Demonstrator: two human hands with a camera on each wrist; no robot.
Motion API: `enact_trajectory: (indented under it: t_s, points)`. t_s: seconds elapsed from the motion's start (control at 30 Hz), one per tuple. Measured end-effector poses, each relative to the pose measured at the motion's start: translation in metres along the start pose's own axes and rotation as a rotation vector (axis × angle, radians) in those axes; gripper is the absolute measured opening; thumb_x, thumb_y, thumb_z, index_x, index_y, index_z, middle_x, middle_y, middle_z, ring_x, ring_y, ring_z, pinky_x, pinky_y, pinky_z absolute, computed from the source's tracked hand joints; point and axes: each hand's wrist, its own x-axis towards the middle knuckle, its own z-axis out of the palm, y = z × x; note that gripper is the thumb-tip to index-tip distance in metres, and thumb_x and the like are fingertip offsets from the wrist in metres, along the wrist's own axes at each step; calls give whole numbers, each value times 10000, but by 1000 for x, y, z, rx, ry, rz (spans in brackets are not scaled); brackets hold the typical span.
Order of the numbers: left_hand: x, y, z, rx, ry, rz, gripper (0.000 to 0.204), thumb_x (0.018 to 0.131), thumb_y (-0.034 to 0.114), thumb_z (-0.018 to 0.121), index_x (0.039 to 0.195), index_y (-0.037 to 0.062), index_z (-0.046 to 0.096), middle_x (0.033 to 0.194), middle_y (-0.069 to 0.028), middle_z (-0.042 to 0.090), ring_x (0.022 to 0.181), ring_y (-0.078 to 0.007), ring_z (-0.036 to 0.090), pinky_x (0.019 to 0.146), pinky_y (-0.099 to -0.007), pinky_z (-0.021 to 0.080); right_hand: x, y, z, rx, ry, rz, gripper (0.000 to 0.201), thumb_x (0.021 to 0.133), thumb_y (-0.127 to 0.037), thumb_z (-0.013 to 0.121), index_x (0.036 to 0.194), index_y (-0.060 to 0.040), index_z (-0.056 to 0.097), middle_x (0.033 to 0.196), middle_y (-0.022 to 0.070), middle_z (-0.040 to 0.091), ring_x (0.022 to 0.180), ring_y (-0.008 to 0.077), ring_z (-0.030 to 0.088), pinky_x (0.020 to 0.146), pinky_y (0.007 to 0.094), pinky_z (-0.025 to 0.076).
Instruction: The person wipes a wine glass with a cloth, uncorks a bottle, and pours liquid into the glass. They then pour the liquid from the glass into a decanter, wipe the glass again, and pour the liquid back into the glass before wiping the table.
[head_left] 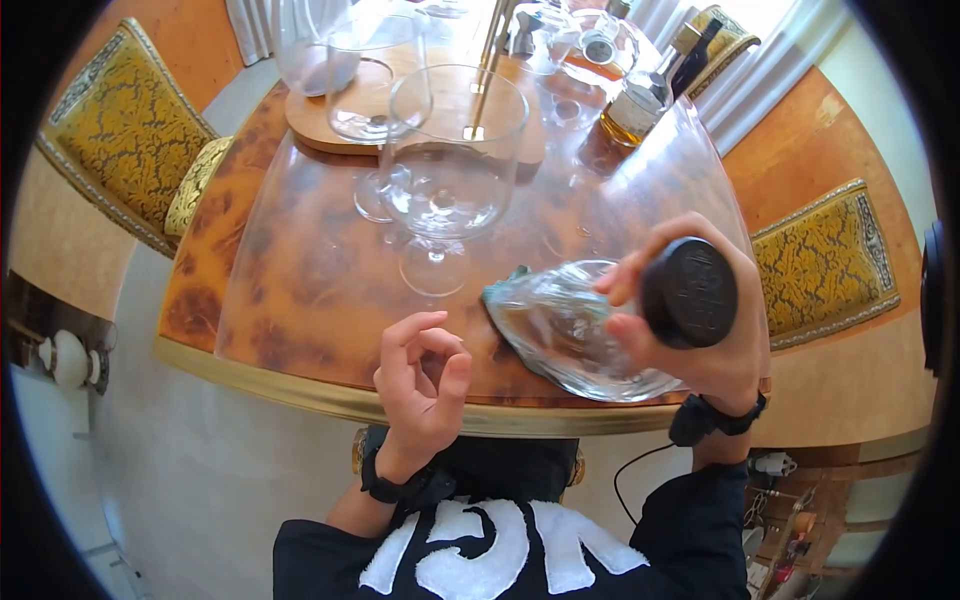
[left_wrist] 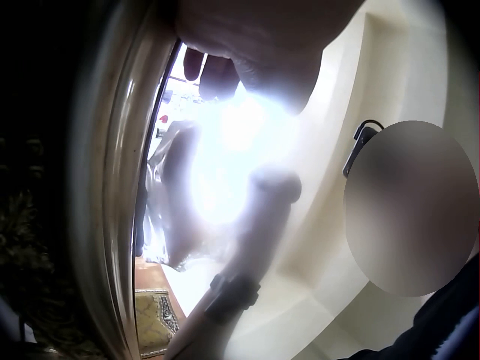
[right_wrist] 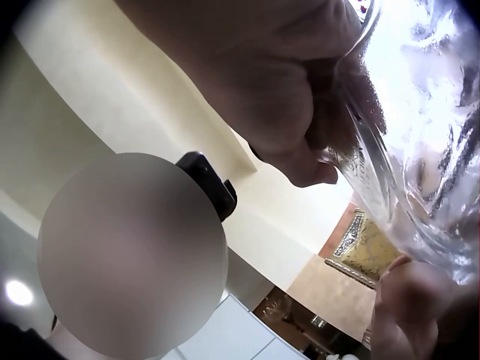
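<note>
My right hand [head_left: 735,365] grips a clear, rippled glass bottle [head_left: 565,330] just below its round black cap [head_left: 690,292]. The bottle leans with its cap up toward my head and its wide, greenish end over the table near the front edge. In the right wrist view, fingers curl against the ridged glass [right_wrist: 427,150]. Left of the bottle, my left hand [head_left: 425,385] is raised at the table edge, fingers loosely bent and nothing in them. Strong glare in the left wrist view washes out the space below this hand [left_wrist: 262,37].
A large stemmed glass [head_left: 450,200] stands ahead of my left hand, with more glasses behind it. Farther back are a wooden board [head_left: 335,142], a bottle of amber liquid [head_left: 632,112] and a glass decanter [head_left: 600,55]. Patterned chairs flank the glossy table [head_left: 300,290].
</note>
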Motion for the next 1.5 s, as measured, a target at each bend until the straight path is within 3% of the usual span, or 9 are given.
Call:
enact_trajectory:
  t_s: [0.27, 0.4, 0.6, 1.1, 1.27, 1.33, 1.4, 1.47, 1.5]
  points:
    - [0, 0, 1, -61, -37, 19, 398, 964, 150, 672, 1289, 3, 495, 836, -40, 620, 716, -50, 520, 654, -187, 412, -31, 23, -93, -17, 507, 76, 285, 797, -40, 799, 1011, 0, 614, 873, 50, 678, 858, 159, 701, 807, 281, 557]
    - [0, 6, 4, -38, -12, -36, 401, 999, 259, 608, 1267, -10, 477, 800, -52, 612, 795, -132, 571, 883, -327, 475, -31, 66, -164, 21, 823, 52, 249, 839, -123, 823, 972, -16, 642, 872, 41, 683, 828, 140, 689, 752, 261, 533]
    - [-1, -1, 1, -43, 19, -19, 412, 959, 218, 692, 1264, 8, 512, 834, -35, 603, 730, -50, 520, 660, -182, 417, -4, 173, -241, -122, 914, 95, 264, 817, -181, 861, 933, -49, 663, 832, 16, 672, 681, 92, 597, 624, 242, 468]
    - [2, 2, 8, 75, 52, 30, 472, 1001, 367, 618, 1258, 2, 464, 763, -49, 592, 769, -139, 574, 858, -334, 491, 111, 339, -336, -413, 1127, 100, 541, 652, -427, 944, 943, -14, 751, 871, 76, 756, 797, 200, 709, 779, 357, 552]
    - [1, 1, 11, 98, 49, 46, 546, 991, 431, 630, 1256, -13, 454, 761, -51, 593, 749, -143, 580, 839, -340, 504, 101, 339, -325, -461, 1049, 206, 667, 696, -435, 916, 1137, 14, 695, 1022, 147, 745, 927, 252, 708, 867, 373, 537]
    - [1, 1, 10, 109, 40, 50, 565, 986, 447, 635, 1255, -15, 453, 760, -52, 593, 748, -144, 582, 831, -338, 506, 92, 336, -310, -488, 883, -66, 683, 834, -289, 849, 1326, 56, 526, 1172, 146, 688, 1048, 208, 663, 912, 334, 510]
    - [-1, -1, 8, 37, 7, 47, 546, 966, 364, 685, 1286, -15, 456, 796, -61, 613, 773, -150, 587, 839, -343, 498, 56, 267, -229, -1075, 977, -255, 835, 868, -247, 798, 1474, 60, 312, 1239, 208, 619, 1100, 261, 628, 944, 377, 495]
    - [0, -1, 9, 37, 5, 48, 549, 965, 362, 686, 1290, -15, 454, 800, -63, 614, 775, -153, 590, 835, -344, 500, 16, 147, -111, -289, 519, -47, 759, 904, -66, 712, 1533, 7, 294, 1289, 165, 571, 1152, 194, 570, 920, 327, 523]
    - [-2, 0, 9, 31, -8, 42, 552, 964, 359, 688, 1293, -16, 452, 805, -64, 615, 777, -156, 592, 831, -345, 502, -10, 164, -85, -243, 319, -123, 709, 914, -132, 707, 1533, -75, 366, 1412, 157, 520, 1260, 252, 538, 1028, 414, 480]
